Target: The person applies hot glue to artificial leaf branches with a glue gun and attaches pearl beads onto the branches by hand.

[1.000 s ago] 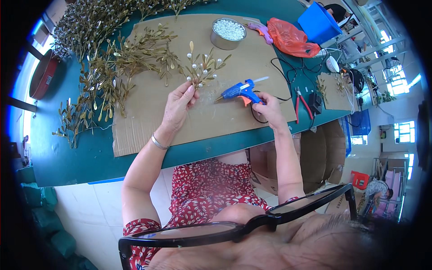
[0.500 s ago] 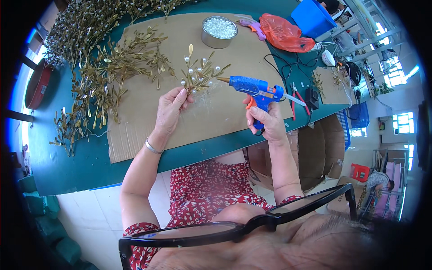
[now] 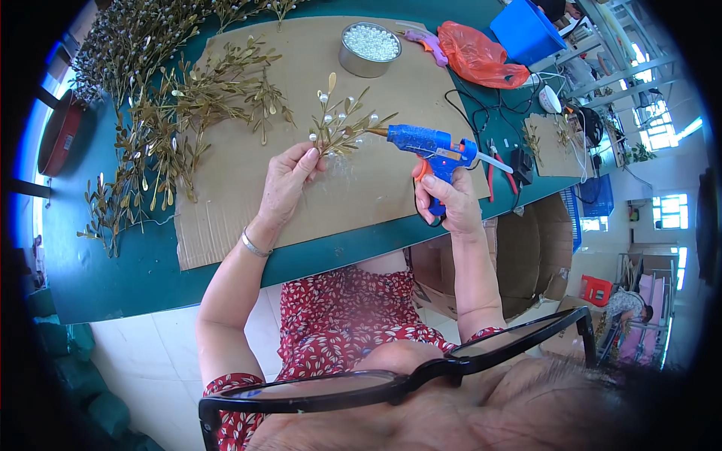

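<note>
Between the thumb and fingers of my left hand is the stem end of a gold artificial leaf sprig dotted with white pearl beads. My right hand grips a blue hot glue gun by its handle, fingers round the orange trigger. A pale glue stick juts from the gun's back. Its brass nozzle points left, at or close to the sprig's right-hand leaves; whether they touch I cannot tell. Beyond the sprig stands a round metal tin full of white pearl beads. Under both hands lies a cardboard sheet.
Gold leaf sprigs heap up at the left, with a beaded pile behind. Far right hold a red plastic bag, a blue bin and black cables. Red-handled pliers lie by a black adapter.
The sprig is turned and tipped slightly to the right in my left hand. The glue gun has shifted a little right and up, its nozzle staying by the leaves.
</note>
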A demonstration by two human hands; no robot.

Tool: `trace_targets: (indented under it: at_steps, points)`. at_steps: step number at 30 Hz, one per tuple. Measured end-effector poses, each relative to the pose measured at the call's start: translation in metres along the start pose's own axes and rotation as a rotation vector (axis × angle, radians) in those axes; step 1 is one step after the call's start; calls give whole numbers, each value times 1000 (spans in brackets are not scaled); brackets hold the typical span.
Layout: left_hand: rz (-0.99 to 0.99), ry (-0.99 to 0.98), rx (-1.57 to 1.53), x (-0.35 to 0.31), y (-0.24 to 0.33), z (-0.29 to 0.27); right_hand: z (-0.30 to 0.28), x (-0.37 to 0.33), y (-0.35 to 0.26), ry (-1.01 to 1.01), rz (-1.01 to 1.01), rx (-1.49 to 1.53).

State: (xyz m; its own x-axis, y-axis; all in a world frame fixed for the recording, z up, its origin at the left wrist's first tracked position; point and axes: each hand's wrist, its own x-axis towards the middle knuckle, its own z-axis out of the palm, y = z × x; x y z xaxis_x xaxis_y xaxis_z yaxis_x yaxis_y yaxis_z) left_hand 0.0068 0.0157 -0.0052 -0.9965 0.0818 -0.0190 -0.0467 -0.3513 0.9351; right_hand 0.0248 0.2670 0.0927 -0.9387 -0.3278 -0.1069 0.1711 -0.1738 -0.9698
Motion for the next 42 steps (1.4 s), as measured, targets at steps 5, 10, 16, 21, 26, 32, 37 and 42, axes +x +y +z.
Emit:
trace_targets:
  at_steps: [5,10,16,21,26,32,37,42]
  points:
    - [-5,-2,21,0,1,0,-3,1,3,-18,-28,15]
    - [-9,-17,50,0,0,-1,-6,3,2,-12,-18,-24]
    - [5,14,19,1,-1,-1,-4,0,-1,-11,-2,-53]
    - [3,15,38,0,-1,-1,-3,0,-2,-11,-29,-28]
    - [3,-2,62,1,-2,-3,-3,3,-2,2,-28,-33]
    - [15,9,57,2,-3,-2,-11,1,-2,-47,8,-85]
    - [20,10,39,2,-3,-2,-4,1,-3,-17,-20,-65]
    - [0,13,1,-1,-2,-2,-14,0,-2,-44,-1,-113]
